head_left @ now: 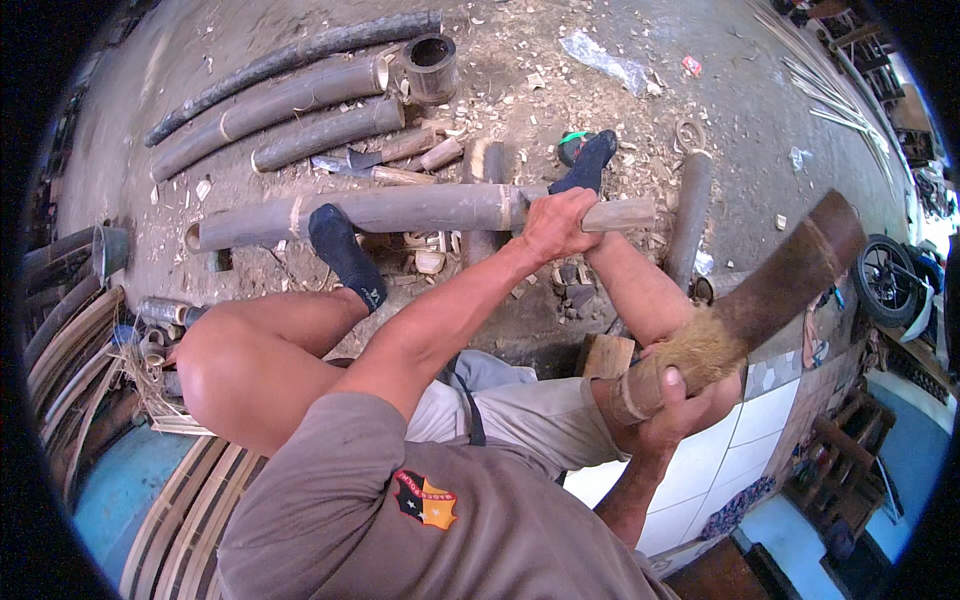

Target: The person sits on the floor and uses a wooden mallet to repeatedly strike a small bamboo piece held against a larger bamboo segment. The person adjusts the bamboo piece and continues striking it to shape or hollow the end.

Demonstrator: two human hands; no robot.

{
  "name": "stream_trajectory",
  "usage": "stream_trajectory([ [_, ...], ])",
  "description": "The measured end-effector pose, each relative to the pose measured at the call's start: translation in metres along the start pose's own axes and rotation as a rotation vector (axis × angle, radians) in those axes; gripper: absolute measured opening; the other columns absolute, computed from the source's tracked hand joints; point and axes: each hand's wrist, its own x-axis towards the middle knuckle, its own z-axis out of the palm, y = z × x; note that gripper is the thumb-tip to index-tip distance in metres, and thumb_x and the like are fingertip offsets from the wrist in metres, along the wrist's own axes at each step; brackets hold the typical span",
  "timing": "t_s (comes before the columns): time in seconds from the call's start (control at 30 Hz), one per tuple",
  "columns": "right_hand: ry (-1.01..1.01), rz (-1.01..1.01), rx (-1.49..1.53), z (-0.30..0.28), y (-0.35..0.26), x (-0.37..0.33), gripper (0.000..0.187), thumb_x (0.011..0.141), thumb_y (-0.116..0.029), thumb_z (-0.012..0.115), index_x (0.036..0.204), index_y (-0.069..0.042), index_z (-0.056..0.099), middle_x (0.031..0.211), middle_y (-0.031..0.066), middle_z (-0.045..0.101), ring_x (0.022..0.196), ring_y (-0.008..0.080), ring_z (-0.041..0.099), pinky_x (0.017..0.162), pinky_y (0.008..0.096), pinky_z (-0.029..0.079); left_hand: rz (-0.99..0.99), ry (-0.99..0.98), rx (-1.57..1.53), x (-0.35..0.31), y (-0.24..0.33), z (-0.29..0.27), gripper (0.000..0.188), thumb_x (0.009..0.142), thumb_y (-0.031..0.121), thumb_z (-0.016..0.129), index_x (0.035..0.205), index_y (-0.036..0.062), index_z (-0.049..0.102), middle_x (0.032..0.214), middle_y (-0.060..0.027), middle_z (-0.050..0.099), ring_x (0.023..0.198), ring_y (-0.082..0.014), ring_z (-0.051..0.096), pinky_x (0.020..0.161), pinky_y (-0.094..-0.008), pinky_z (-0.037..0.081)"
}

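My left hand is closed around a pale wooden tool handle. A short dark grey piece shows left of my fist; the rest of the tool cannot be made out against the bamboo pole. That pole lies crosswise in front of me, and my left foot in a dark sock rests against it. My right hand grips the near end of a thick brown bamboo section. It slants up and to the right across my right leg, with a shaggy tan fibre patch near my fingers.
Several bamboo poles and a short upright bamboo tube lie ahead. Knives with wooden handles sit behind the pole. Chips litter the ground. Split bamboo is stacked at left; a wheel stands at right.
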Motion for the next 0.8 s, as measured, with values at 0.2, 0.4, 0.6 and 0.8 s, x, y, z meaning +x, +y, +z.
stream_trajectory([
  [0.2, 0.016, 0.098, -0.462, 0.034, 0.007, 0.019, 0.08, 0.085, -0.018, 0.076, 0.154, 0.002, 0.04, 0.141, 0.0221, 0.058, 0.134, 0.0336, 0.056, 0.114, 0.0422, 0.042, 0.006, -0.013, 0.0, 0.003, -0.002, 0.007, 0.035, 0.073, 0.032, 0.083, 0.093, 0.0115, 0.063, 0.092, -0.0102, 0.066, 0.089, -0.0358, 0.069, 0.072, -0.0475, 0.056],
  [0.4, -0.155, 0.033, -0.481, 0.008, -0.01, 0.046, 0.067, 0.087, -0.026, 0.08, 0.142, 0.001, 0.053, 0.133, 0.0188, 0.064, 0.126, 0.0318, 0.06, 0.108, 0.0411, 0.047, -0.002, 0.021, 0.03, -0.002, -0.018, 0.007, 0.031, 0.076, 0.034, 0.079, 0.089, 0.0136, 0.061, 0.088, -0.0088, 0.065, 0.082, -0.0372, 0.069, 0.069, -0.0508, 0.056],
  [0.6, -0.142, -0.204, 0.435, -0.02, -0.075, 0.058, 0.058, 0.087, -0.028, 0.079, 0.131, 0.003, 0.058, 0.122, 0.0138, 0.065, 0.113, 0.0296, 0.064, 0.1, 0.0401, 0.052, 0.008, 0.007, 0.05, 0.005, -0.005, 0.01, 0.03, 0.077, 0.034, 0.078, 0.089, 0.0136, 0.061, 0.089, -0.0089, 0.066, 0.081, -0.0372, 0.07, 0.068, -0.0501, 0.057],
  [0.8, -0.378, 0.256, 0.099, 0.007, -0.031, 0.034, 0.062, 0.093, -0.026, 0.072, 0.144, 0.001, 0.051, 0.136, 0.0139, 0.061, 0.125, 0.0252, 0.059, 0.107, 0.0397, 0.049, -0.021, 0.01, 0.104, 0.008, -0.02, 0.002, 0.03, 0.076, 0.034, 0.078, 0.089, 0.0135, 0.061, 0.088, -0.0099, 0.067, 0.084, -0.0373, 0.07, 0.07, -0.0516, 0.057],
])
